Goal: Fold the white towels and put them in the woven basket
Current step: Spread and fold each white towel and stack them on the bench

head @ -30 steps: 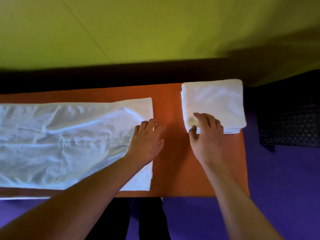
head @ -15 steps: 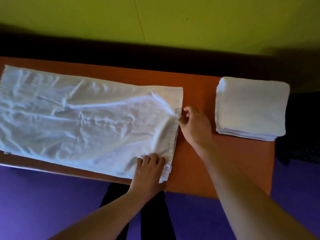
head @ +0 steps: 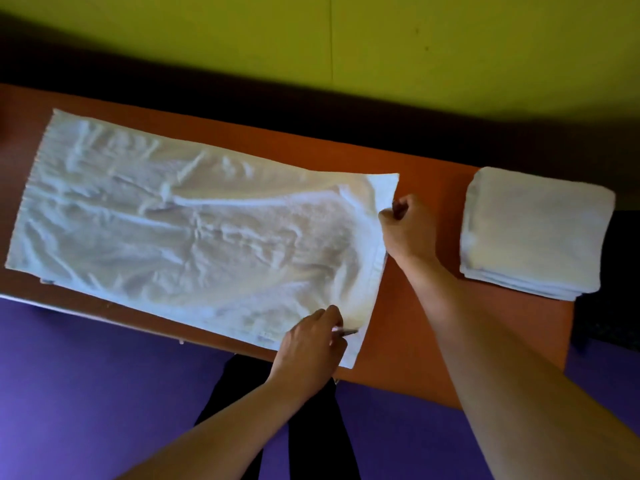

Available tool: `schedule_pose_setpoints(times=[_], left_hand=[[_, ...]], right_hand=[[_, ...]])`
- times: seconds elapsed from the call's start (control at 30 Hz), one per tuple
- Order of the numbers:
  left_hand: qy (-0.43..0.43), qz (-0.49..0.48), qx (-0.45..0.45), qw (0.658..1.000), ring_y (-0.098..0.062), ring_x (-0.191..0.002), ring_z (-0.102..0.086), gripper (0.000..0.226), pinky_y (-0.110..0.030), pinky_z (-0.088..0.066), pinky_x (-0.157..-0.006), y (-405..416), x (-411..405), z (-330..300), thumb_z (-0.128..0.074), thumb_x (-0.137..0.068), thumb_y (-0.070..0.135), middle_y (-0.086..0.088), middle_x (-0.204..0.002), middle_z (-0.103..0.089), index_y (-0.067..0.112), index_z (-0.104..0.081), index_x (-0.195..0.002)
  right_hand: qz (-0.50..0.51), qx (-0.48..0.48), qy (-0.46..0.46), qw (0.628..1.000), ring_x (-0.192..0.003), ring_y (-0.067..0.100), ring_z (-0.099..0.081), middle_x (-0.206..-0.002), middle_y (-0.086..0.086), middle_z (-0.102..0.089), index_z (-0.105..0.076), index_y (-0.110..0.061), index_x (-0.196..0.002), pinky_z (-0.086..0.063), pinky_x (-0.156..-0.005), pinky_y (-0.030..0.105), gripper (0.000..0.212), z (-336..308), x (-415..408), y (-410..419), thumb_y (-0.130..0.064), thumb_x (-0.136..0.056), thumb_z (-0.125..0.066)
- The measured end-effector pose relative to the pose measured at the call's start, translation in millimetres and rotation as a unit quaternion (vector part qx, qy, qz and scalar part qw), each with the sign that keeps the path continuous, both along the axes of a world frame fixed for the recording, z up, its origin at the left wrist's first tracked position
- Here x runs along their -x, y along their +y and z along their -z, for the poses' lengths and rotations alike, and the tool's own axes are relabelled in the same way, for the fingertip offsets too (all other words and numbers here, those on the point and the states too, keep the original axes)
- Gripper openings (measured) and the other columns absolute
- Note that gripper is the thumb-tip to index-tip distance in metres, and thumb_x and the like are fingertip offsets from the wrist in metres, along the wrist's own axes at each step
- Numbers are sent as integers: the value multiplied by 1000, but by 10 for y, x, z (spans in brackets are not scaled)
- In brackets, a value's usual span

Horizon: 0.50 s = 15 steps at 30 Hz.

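A long white towel (head: 194, 226) lies spread flat and wrinkled across the orange table (head: 415, 306). My left hand (head: 311, 344) pinches the towel's right edge near its front corner. My right hand (head: 407, 225) pinches the same edge near the far corner, fingers curled. A folded white towel (head: 533, 230) sits as a neat square stack at the table's right end, apart from both hands. The woven basket is only a dark shape (head: 620, 271) past the table's right edge.
A yellow-green wall (head: 311, 46) runs behind the table. Purple floor (head: 86, 393) lies in front and to the right. My dark trousers (head: 311, 427) show below the table's front edge.
My right hand left the folded towel and moved to the spread towel's right edge. My left hand slid to the front corner. Both now pinch that edge. The view shifted left.
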<state>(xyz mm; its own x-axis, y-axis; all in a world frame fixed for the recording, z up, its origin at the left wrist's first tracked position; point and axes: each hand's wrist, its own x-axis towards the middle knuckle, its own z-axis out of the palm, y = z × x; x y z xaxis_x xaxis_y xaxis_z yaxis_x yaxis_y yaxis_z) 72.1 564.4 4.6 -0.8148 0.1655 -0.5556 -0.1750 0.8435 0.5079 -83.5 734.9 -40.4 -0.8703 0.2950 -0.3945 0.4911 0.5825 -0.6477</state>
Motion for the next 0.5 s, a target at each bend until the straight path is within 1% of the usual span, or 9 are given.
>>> schedule_pose_setpoints(times=[0.07, 0.1, 0.17, 0.23, 0.27, 0.3, 0.37, 0.43, 0.5], left_hand=[[2, -59, -33, 998, -10, -77, -60, 8, -28, -50, -68, -96, -13, -187, -57, -94, 20, 10, -90, -62, 24, -50, -95], [1, -86, -48, 995, -5, -74, -58, 10, -22, -47, -64, -150, -20, -281, -58, -93, 20, 12, -86, -61, 26, -50, -93], [0, -132, -65, 989, -1, -68, -54, 14, -14, -38, -55, -274, -36, -451, -59, -91, 20, 14, -75, -56, 29, -50, -88], [0, -174, -78, 982, 0, -63, -52, 14, -14, -35, -51, -421, -45, -604, -60, -89, 19, 14, -66, -52, 29, -50, -85], [1, -195, -86, 977, -2, -59, -52, 14, -14, -34, -49, -507, -49, -674, -59, -89, 20, 13, -64, -52, 29, -49, -85], [5, -213, -91, 973, -5, -56, -51, 13, -15, -33, -47, -601, -53, -735, -58, -89, 21, 10, -64, -54, 28, -47, -85], [21, -244, -86, 966, -9, -52, -51, 12, -19, -33, -43, -812, -64, -835, -56, -89, 23, 4, -64, -57, 26, -45, -86], [40, -280, -85, 955, -11, -51, -50, 10, -23, -34, -44, -1037, -84, -904, -55, -88, 23, 2, -63, -58, 26, -46, -85], [50, -317, -92, 942, -11, -50, -48, 8, -29, -36, -45, -1251, -88, -945, -54, -88, 23, 3, -63, -58, 26, -48, -85]], right_hand=[[32, 35, -18, 999, -82, 17, -60, -97, 1, -64, -60, -10, -112, -39, -57, 18, 18, -47, 10, -29, -18, -96, -64], [57, 67, -33, 996, -83, 17, -61, -98, 1, -65, -62, -10, -112, -42, -59, 20, 19, -69, 16, -49, -18, -95, -65], [111, 144, -69, 981, -78, 19, -63, -88, 1, -67, -67, -15, -96, -49, -65, 29, 7, -122, 52, -95, -21, -93, -69], [142, 176, -105, 968, -65, 18, -57, -71, 3, -62, -64, -18, -75, -43, -57, 29, 19, -220, 91, -166, -21, -94, -69], [151, 182, -116, 965, -63, 19, -55, -68, 5, -59, -63, -17, -72, -41, -54, 28, 23, -274, 118, -217, -20, -94, -69], [165, 190, -118, 961, -65, 19, -55, -71, 6, -59, -63, -16, -74, -42, -54, 28, 21, -347, 146, -286, -18, -94, -68], [182, 229, -112, 950, -72, 19, -61, -82, 7, -64, -66, -16, -91, -48, -60, 29, 4, -514, 223, -478, -17, -95, -67], [156, 245, -93, 953, -78, 19, -64, -92, 7, -68, -67, -18, -108, -49, -62, 29, 12, -705, 311, -722, -18, -97, -65], [122, 244, -75, 959, -79, 20, -65, -96, 8, -69, -68, -19, -109, -49, -62, 30, 14, -891, 423, -991, -19, -96, -63]])
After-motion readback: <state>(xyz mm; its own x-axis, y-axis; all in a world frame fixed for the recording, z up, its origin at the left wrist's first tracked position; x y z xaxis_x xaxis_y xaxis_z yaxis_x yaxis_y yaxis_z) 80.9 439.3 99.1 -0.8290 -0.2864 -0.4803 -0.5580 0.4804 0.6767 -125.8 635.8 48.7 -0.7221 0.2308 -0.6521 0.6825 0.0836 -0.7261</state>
